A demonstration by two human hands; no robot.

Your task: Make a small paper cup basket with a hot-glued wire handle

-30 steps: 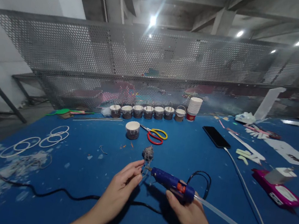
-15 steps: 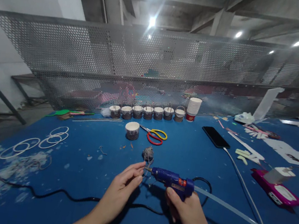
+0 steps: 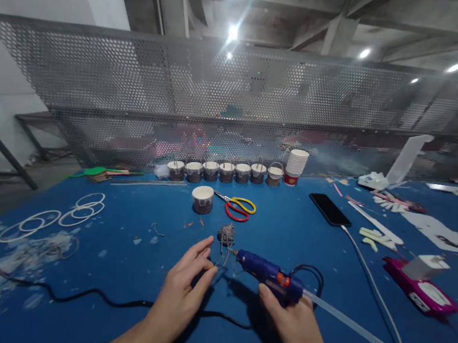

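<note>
The left hand (image 3: 184, 279), just left of the glue gun (image 3: 268, 270), seems to pinch a thin wire (image 3: 225, 256) at the gun's tip. The right hand (image 3: 296, 325) wraps round the gun's grip. Behind the gun, seven cups (image 3: 226, 171) look done; one lone cup (image 3: 202, 198) looks not done yet.

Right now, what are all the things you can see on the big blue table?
glue gun: one, blue, held, near middle
glue stick: one, clear, sticking out behind the gun
grey wad: one, just past the nozzle
small cups: seven, white-rimmed, far row; one more in front
cup stack: one, white, row's right end
scissors: one, red and yellow, middle
phone: one, black, right
rings: several, white, left
table: one, blue
mesh screen: one, grey, behind
left hand: beside the nozzle
right hand: gripping the gun
</note>
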